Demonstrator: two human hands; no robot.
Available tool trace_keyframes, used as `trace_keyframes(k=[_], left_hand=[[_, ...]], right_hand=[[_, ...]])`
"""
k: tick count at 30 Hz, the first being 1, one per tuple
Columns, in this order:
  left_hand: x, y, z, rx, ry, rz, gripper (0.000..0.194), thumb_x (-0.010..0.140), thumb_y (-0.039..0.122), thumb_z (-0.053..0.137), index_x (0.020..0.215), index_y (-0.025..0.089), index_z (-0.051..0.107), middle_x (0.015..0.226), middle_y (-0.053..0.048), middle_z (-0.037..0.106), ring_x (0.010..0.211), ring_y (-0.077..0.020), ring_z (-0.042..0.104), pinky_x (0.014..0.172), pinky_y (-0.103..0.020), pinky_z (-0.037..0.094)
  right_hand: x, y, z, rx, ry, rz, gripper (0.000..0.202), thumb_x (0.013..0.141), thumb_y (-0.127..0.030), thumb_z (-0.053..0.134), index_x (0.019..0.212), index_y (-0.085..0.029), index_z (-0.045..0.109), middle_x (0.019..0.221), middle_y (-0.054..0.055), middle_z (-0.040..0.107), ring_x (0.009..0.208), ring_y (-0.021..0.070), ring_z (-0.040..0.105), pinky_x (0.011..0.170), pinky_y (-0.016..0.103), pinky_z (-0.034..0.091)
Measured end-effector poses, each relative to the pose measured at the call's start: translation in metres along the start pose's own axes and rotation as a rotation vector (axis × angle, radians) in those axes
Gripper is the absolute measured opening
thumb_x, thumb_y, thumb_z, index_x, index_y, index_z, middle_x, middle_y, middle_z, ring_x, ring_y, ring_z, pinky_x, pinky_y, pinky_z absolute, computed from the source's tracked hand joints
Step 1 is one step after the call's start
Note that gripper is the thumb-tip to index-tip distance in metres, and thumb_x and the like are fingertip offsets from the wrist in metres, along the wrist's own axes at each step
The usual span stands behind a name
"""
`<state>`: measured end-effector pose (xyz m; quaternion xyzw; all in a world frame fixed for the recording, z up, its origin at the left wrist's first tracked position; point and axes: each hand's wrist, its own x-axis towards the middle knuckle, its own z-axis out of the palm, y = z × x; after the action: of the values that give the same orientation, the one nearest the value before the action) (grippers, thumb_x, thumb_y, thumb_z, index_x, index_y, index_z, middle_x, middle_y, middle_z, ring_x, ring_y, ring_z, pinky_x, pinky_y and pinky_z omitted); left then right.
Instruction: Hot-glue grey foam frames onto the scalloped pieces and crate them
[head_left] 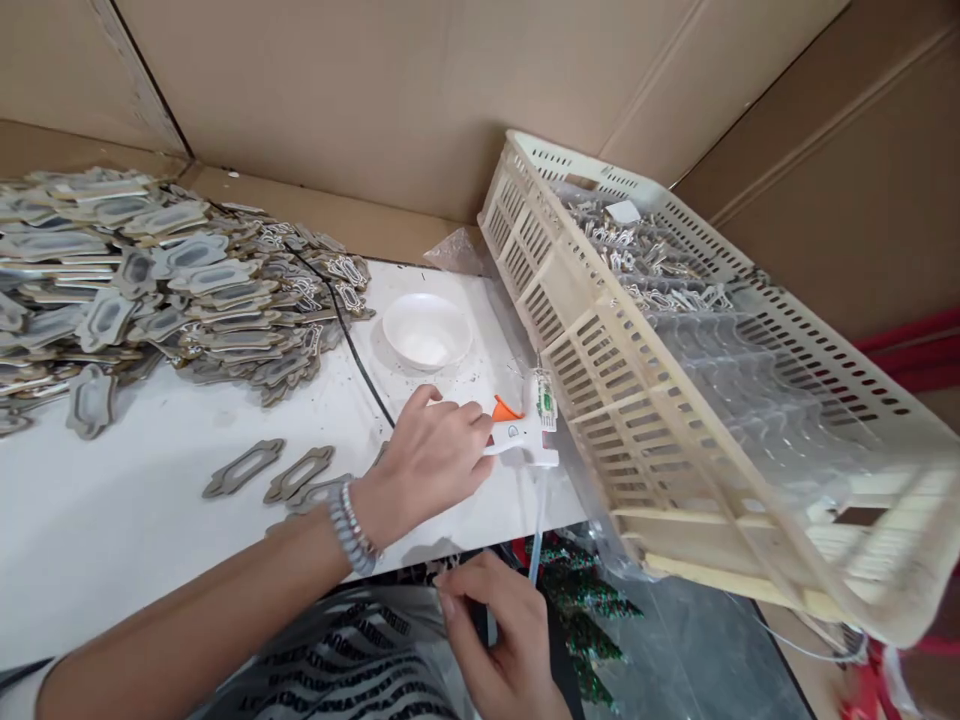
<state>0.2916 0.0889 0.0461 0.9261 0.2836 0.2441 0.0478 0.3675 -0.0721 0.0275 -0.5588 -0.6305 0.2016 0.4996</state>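
The white glue gun with an orange trigger (pixel 525 435) is at the right part of the white table (pixel 150 560), close to its front edge. The left hand (pixel 435 455) is closed around its handle, and this wrist wears grey and pale beaded bracelets (pixel 352 528). A translucent glue stick (pixel 538 530) comes out from the gun toward the person and goes past the table edge.

The right hand (pixel 499 625) is lower, in front of the person's body, with bent fingers and the thumb near the forefinger; I cannot tell if something is between them.

Just beyond the left hand stands a round white bowl (pixel 427 331). A thin black cord (pixel 351 345) runs from the pile to near this hand. Several flat grey metal frames with an open middle (pixel 244 468) lie on the table, to the left of the hand. Farther left is a big heap of similar frames (pixel 187 290).

On the right side, a large cream plastic crate with slotted walls (pixel 600 370) is tilted, and it contains small metal pieces (pixel 645 250) and clear plastic sheets (pixel 757 390).
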Motion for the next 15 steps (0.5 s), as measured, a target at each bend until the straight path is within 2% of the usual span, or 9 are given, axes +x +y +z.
trace_keyframes(k=[4,7,9,12,15], left_hand=[[-0.013,0.005,-0.018,-0.01,0.234,-0.053,0.016,0.093,0.029,0.061,0.103,0.02,0.07,0.082,0.001,0.075,0.07,-0.0176,0.068,0.086,-0.041,0.039],[-0.015,0.012,-0.031,-0.066,0.382,-0.101,0.017,0.094,0.032,0.063,0.108,0.023,0.068,0.088,0.002,0.077,0.073,-0.0164,0.07,0.09,-0.042,0.037],[-0.014,0.016,-0.038,-0.132,0.452,-0.138,0.016,0.094,0.033,0.065,0.106,0.023,0.067,0.09,0.003,0.077,0.074,-0.0165,0.071,0.091,-0.042,0.037],[-0.015,0.018,-0.041,-0.208,0.486,-0.165,0.017,0.096,0.036,0.063,0.105,0.022,0.067,0.094,0.001,0.078,0.077,-0.0163,0.072,0.088,-0.04,0.038],[-0.017,0.018,-0.037,-0.256,0.497,-0.187,0.018,0.098,0.036,0.059,0.106,0.022,0.067,0.094,0.001,0.078,0.077,-0.0158,0.072,0.081,-0.038,0.041]], right_hand=[[0.009,0.003,0.005,0.042,0.073,0.062,0.013,0.09,-0.014,0.058,0.086,-0.025,0.066,0.066,-0.002,0.065,0.054,0.014,0.06,0.051,0.024,0.047],[0.02,0.009,0.014,0.154,0.25,0.186,0.012,0.095,-0.022,0.058,0.083,-0.024,0.061,0.067,-0.003,0.06,0.057,0.0127,0.058,0.054,0.022,0.048],[0.031,0.013,0.018,0.23,0.371,0.213,0.008,0.097,-0.032,0.058,0.098,-0.025,0.062,0.082,0.0,0.065,0.072,0.0147,0.064,0.065,0.024,0.054],[0.052,0.016,0.02,0.288,0.401,0.175,0.033,0.099,-0.046,0.054,0.127,-0.028,0.054,0.114,0.008,0.066,0.098,0.0195,0.067,0.084,0.033,0.058],[0.074,0.011,0.019,0.283,0.375,0.137,0.04,0.099,-0.054,0.05,0.128,-0.026,0.052,0.116,0.011,0.065,0.102,0.0224,0.067,0.089,0.039,0.058]])
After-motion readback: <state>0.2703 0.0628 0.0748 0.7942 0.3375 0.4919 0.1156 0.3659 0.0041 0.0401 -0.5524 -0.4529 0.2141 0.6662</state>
